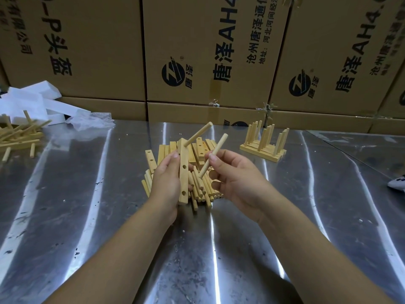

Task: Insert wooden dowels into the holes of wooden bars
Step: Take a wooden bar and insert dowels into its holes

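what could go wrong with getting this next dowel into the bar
1. The dowel in the right hand is tilted, and its lower end is apart from the empty holes of the bar. Going in at a slant, it may jam.
2. The left hand alone holds the bar, so a hard push could twist it.
3. The inserted dowel sticks out close to the right hand's dowel and might get knocked.

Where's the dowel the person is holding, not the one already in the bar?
Head view, just right of centre: the right hand pinches the dowel, slanted, its lower end near the bar in the left hand, above the dowel pile.
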